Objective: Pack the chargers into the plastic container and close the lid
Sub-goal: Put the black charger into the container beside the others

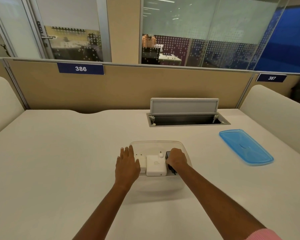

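chargers [156,165] in container [185,153], right hand [177,159] gripping one.

A big cream desk [59,161] is sitting in front of a tan divider wall [128,87] with blue number signs [80,68] at 11 and 2 o'clock, an open cable hatch [185,115] is lying at 1 o'clock, and glass office walls [197,32] are shining behind at 12 o'clock.

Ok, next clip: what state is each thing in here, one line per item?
plastic container: open, no lid.
blue lid: off, flat on the desk to the right.
large white charger: in the container.
small white charger: in the container, partly hidden.
black charger: gripped, being set in.
left hand: open, at the container's left side.
right hand: closed on the black charger.
desk cable hatch: flap raised.
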A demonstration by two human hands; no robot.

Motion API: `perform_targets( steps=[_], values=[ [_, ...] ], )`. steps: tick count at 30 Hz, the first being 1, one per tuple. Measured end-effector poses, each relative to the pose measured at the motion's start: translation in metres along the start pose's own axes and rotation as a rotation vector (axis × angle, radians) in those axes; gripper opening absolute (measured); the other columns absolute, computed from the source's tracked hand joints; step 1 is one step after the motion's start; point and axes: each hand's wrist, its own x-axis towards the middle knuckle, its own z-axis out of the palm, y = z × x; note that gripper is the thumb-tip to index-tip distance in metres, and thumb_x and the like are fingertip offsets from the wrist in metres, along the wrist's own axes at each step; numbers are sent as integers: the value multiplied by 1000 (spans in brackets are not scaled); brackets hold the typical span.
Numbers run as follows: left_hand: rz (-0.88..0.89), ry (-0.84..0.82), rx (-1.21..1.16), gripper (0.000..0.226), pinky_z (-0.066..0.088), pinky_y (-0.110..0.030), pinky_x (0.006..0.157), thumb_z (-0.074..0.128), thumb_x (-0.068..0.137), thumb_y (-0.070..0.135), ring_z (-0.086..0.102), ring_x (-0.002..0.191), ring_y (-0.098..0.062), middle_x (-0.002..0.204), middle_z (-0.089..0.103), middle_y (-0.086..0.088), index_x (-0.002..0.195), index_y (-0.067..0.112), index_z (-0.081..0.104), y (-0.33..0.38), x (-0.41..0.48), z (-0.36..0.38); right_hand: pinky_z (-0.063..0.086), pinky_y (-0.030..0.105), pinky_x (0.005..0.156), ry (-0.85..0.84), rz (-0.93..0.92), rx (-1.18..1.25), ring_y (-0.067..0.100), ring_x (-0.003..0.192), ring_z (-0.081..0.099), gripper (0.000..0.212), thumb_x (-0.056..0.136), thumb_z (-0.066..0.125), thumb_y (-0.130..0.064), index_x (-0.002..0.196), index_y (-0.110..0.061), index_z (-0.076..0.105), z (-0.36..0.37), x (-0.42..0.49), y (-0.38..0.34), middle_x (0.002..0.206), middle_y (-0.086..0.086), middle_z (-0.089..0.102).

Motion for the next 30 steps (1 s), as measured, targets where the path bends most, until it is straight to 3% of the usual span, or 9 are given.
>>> perform_targets(
  steps=[5,6,8,10,15,20,24,27,30],
  values=[
    [-1,7,-4,58,18,-39,120,33,98,19,6,148,-26,158,14,-12,148,7,7,0,0,0,50,27,80,46,-8,14,26,106,62,9,89,59,-15,92,-10,52,2,1,3,116,14,65],
    [-1,7,-3,58,18,-39,120,33,98,19,7,148,-26,158,14,-12,148,7,7,0,0,0,50,27,82,58,2,35,26,108,61,19,88,60,-14,105,-7,53,3,1,3,119,14,63],
    [-1,8,4,57,18,-39,119,33,98,18,7,147,-26,158,14,-12,148,7,8,0,0,0,49,29,91,72,26,72,26,115,58,53,88,61,-14,133,-2,36,5,2,5,128,14,57],
    [-3,6,12,57,19,-39,120,33,98,18,7,147,-27,158,14,-12,148,6,8,0,0,0,48,30,93,75,22,72,27,116,56,64,88,61,-15,140,-1,25,6,0,6,130,15,55],
    [-3,6,35,57,19,-39,119,33,98,18,7,147,-27,158,14,-13,148,6,8,1,0,0,51,31,83,38,-23,28,28,106,61,32,88,60,-17,114,-1,51,6,-4,9,117,15,62],
    [-2,12,47,57,19,-40,119,33,97,17,8,147,-27,158,15,-13,148,6,8,2,-1,0,50,30,84,-72,-27,66,29,109,59,37,88,57,-17,118,3,48,-2,-9,10,122,17,58],
    [2,17,49,57,21,-40,118,33,97,16,10,147,-28,157,17,-12,147,6,10,2,-2,-1,42,26,64,-130,-53,65,20,80,50,28,86,59,-18,106,0,51,-6,-13,12,106,20,53],
    [-10,26,19,55,22,-40,118,33,97,15,12,147,-27,157,19,-12,147,5,12,2,-1,-2,39,27,70,-71,-156,5,26,84,54,24,87,56,-15,105,1,56,-10,-22,15,114,23,57],
    [-21,51,-23,52,24,-38,117,32,98,16,15,146,-26,156,22,-12,146,5,16,2,-3,-1,49,35,81,140,-279,42,32,99,60,25,92,48,-12,106,4,60,-18,-37,23,115,21,59]
  ],
)
